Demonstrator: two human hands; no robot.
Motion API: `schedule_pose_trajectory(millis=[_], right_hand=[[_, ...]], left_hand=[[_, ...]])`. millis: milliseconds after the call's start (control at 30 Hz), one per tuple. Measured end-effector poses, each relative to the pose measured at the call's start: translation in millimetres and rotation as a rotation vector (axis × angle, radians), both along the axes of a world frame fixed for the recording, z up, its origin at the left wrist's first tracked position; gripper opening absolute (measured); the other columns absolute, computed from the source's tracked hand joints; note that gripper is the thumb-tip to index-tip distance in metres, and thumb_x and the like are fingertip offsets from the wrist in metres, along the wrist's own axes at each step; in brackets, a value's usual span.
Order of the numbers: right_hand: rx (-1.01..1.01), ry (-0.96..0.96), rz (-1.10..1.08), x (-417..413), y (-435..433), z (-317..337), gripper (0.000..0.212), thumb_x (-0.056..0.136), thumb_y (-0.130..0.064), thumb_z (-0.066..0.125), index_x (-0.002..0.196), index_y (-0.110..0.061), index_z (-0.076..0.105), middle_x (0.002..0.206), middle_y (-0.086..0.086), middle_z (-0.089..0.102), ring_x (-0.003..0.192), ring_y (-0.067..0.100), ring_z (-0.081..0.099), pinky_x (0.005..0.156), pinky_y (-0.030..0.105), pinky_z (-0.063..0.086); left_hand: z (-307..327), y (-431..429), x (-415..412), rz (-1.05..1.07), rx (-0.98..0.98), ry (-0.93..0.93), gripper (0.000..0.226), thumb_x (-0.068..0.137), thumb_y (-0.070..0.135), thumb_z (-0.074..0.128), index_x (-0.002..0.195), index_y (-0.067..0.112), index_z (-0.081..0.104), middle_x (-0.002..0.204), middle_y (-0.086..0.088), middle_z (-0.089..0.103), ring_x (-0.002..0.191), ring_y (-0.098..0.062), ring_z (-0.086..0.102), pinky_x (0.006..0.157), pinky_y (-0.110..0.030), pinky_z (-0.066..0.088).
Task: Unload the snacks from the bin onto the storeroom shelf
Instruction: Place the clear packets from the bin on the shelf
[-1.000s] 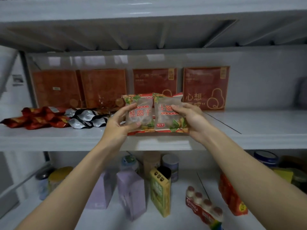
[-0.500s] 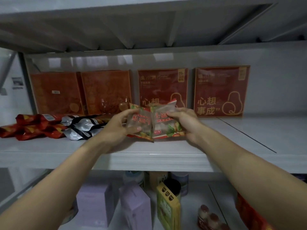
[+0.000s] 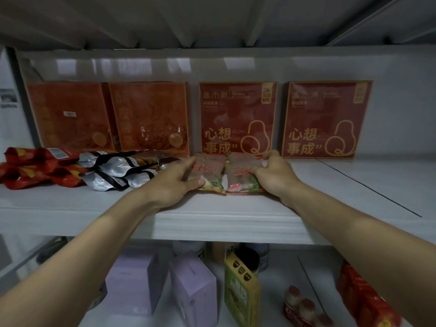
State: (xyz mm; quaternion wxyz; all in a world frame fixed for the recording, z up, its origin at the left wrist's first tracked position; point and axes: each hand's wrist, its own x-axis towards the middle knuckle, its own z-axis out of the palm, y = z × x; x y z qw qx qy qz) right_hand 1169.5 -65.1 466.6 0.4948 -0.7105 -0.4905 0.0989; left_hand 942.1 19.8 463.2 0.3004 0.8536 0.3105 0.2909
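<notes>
Two clear snack packets with red and green print lie side by side on the white middle shelf (image 3: 212, 223). My left hand (image 3: 175, 182) grips the left packet (image 3: 208, 174), thumb under its near end and fingers over the top. My right hand (image 3: 274, 178) grips the right packet (image 3: 238, 177), fingers curled over its far edge. Both packets rest on the shelf in front of a dark red box (image 3: 237, 118). The bin is out of view.
Several red boxes stand against the back wall, one at the right (image 3: 326, 119). Red pouches (image 3: 35, 168) and silver pouches (image 3: 118, 171) lie at the left. Purple cartons (image 3: 193, 293), a yellow box (image 3: 240, 291) and small bottles (image 3: 304, 308) fill the lower shelf.
Both hands have carried the two packets forward and down from in front of the shelf onto its surface. The view has tilted up and moved closer.
</notes>
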Motion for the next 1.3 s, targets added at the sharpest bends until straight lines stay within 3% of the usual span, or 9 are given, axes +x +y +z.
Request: schedule_pose_trajectory(millis=[100, 167, 333, 567, 733, 800, 900, 1067, 1300], right_hand=[[-0.07, -0.093, -0.062, -4.9, -1.2, 0.9, 0.048, 0.093, -0.031, 0.06, 0.134, -0.012, 0.044, 0.117, 0.005, 0.06, 0.103, 0.025, 0.057, 0.085, 0.032, 0.047], [-0.107, -0.114, -0.083, -7.5, -3.0, 1.9, 0.047, 0.093, -0.034, 0.059, 0.132, -0.012, 0.046, 0.119, 0.006, 0.059, 0.107, 0.028, 0.057, 0.091, 0.036, 0.049], [-0.164, -0.201, -0.096, -10.5, -7.6, 4.6, 0.021, 0.096, -0.035, 0.056, 0.104, -0.017, 0.048, 0.103, 0.005, 0.053, 0.1, 0.028, 0.055, 0.088, 0.035, 0.048], [-0.123, -0.256, -0.121, -15.2, -13.7, 6.4, 0.028, 0.093, -0.042, 0.059, 0.096, -0.014, 0.061, 0.1, 0.005, 0.062, 0.1, 0.029, 0.059, 0.084, 0.034, 0.049], [0.054, -0.597, -0.024, -29.8, -39.9, 13.8, 0.042, 0.097, -0.036, 0.056, 0.13, -0.01, 0.06, 0.129, 0.01, 0.062, 0.121, 0.029, 0.054, 0.102, 0.037, 0.042], [0.051, -0.778, -0.004, -33.3, -51.4, 14.1, 0.038, 0.098, -0.034, 0.054, 0.126, -0.01, 0.062, 0.126, 0.01, 0.063, 0.118, 0.028, 0.054, 0.1, 0.036, 0.039], [-0.003, -0.939, -0.052, -31.9, -65.0, 11.2, 0.044, 0.099, -0.038, 0.046, 0.132, -0.012, 0.058, 0.137, 0.008, 0.057, 0.129, 0.026, 0.046, 0.107, 0.036, 0.029], [-0.167, -0.969, -0.08, -26.2, -82.4, 2.1, 0.066, 0.101, -0.057, 0.029, 0.156, -0.021, 0.024, 0.162, 0.005, 0.025, 0.151, 0.023, 0.014, 0.123, 0.044, 0.009], [-0.302, -0.95, -0.174, -30.3, -118.3, -1.3, 0.067, 0.101, -0.059, 0.023, 0.157, -0.023, 0.017, 0.163, 0.007, 0.021, 0.152, 0.025, 0.011, 0.123, 0.045, 0.007]], left_hand=[[-0.5, 1.6, 1.2, 0.012, 0.026, 0.053, 0.066, 0.098, 0.026, 0.06, 0.155, 0.019, 0.028, 0.143, 0.008, 0.05, 0.13, -0.01, 0.048, 0.116, -0.033, 0.033], [-0.4, 1.2, 1.7, 0.023, 0.028, 0.083, 0.068, 0.098, 0.028, 0.06, 0.156, 0.021, 0.025, 0.144, 0.008, 0.048, 0.13, -0.01, 0.046, 0.115, -0.029, 0.032], [-0.9, 3.0, 2.1, 0.067, 0.039, 0.139, 0.071, 0.096, 0.038, 0.059, 0.156, 0.026, 0.023, 0.15, 0.01, 0.04, 0.139, -0.013, 0.038, 0.118, -0.038, 0.03], [2.6, -11.1, 2.5, 0.173, 0.14, 0.186, 0.064, 0.098, 0.039, 0.057, 0.153, 0.018, 0.034, 0.149, 0.002, 0.046, 0.133, -0.018, 0.045, 0.106, -0.025, 0.034], [4.6, -33.4, -1.8, 0.245, 0.333, 0.177, 0.043, 0.097, 0.039, 0.058, 0.135, 0.02, 0.056, 0.129, -0.005, 0.058, 0.124, -0.026, 0.051, 0.09, -0.028, 0.038], [5.7, -45.8, -3.9, 0.26, 0.439, 0.17, 0.044, 0.096, 0.04, 0.057, 0.133, 0.015, 0.057, 0.127, -0.007, 0.059, 0.122, -0.028, 0.052, 0.093, -0.034, 0.042], [7.5, -71.4, -4.6, 0.262, 0.564, 0.267, 0.05, 0.099, 0.039, 0.051, 0.141, 0.012, 0.05, 0.145, -0.007, 0.048, 0.133, -0.027, 0.043, 0.107, -0.037, 0.038], [8.0, -91.9, -0.7, 0.288, 0.656, 0.476, 0.064, 0.102, 0.053, 0.032, 0.157, 0.027, 0.013, 0.166, 0.001, 0.007, 0.153, -0.02, 0.002, 0.123, -0.038, 0.009], [-0.9, -114.4, 14.4, 0.222, 0.749, 0.384, 0.067, 0.101, 0.054, 0.032, 0.158, 0.023, 0.013, 0.165, -0.002, 0.011, 0.152, -0.022, 0.007, 0.122, -0.039, 0.009]])
